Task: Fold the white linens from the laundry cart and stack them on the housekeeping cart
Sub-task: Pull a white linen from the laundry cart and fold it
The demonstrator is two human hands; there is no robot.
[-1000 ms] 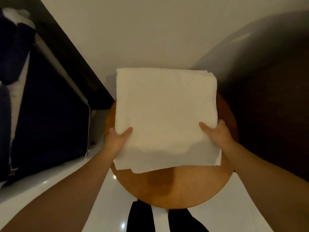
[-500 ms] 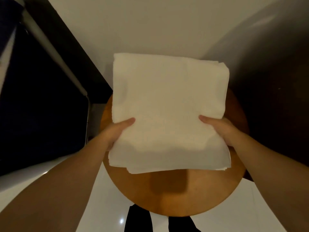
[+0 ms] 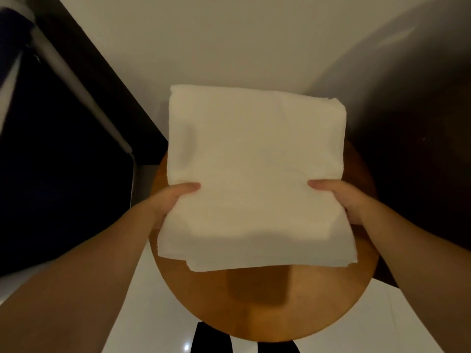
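Linen status: we record one folded white terry linen [image 3: 254, 161], a thick, roughly square bundle of several layers, held by both hands over a round brown wooden tabletop [image 3: 267, 309].

Left hand [image 3: 167, 203]: it grips the left edge of the linen near the lower corner. The thumb lies flat across the top face, pointing inward. The other fingers go under the cloth and are hidden, so we cannot tell whether they are spread or pressed together.

Right hand [image 3: 342, 200]: it grips the right edge at about the same height, a mirror of the left. The thumb is on top and points inward; the remaining fingers are out of sight beneath the bundle, and we cannot tell how they lie. Both forearms are bare and enter from the lower corners of the view.

Linen position: the near edge droops toward us, with the layer edges stepped and a little uneven at the lower left corner. It casts a dark shadow on the wood below it. The far edge is a neat rounded fold and reaches past the back rim of the tabletop. We cannot tell whether any part of the cloth touches the wood.

Surroundings: a grey metal rail [image 3: 76, 80] runs diagonally at the left, above a dark navy panel [image 3: 56, 179]. A pale wall [image 3: 216, 39] stands behind. The glossy white floor [image 3: 142, 309] shows under the tabletop, with two black shapes [image 3: 211, 338] at the bottom edge.
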